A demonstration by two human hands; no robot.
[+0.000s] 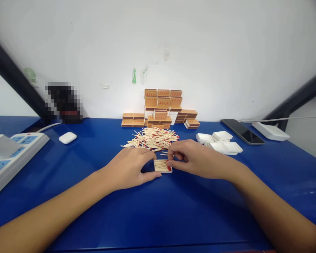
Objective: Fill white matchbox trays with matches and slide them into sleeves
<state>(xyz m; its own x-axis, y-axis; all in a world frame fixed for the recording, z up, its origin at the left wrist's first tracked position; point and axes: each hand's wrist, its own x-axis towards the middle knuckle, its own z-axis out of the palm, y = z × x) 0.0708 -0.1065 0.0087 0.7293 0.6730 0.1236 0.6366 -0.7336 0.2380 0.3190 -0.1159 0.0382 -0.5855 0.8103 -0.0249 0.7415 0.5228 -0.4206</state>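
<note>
Left fingers (pixel 151 175) half-spread holding match tray (pixel 165 172), right fingers (pixel 177 164) curled over it, grip unclear, matchboxes (pixel 163 102) marked "安全火柴"

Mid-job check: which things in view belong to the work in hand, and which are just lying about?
Part of the work, it seems:
- tray of matches, between left hand and right hand
- loose match pile
- stacked matchboxes
- small white trays

Just lying about:
- phone
- power strip
- rounded white case
- white block beyond the phone

Left hand (pixel 131 167) and right hand (pixel 193 158) at white tray (pixel 165 172) of matches (pixel 161 165), match pile (pixel 151 138) beyond.
</note>
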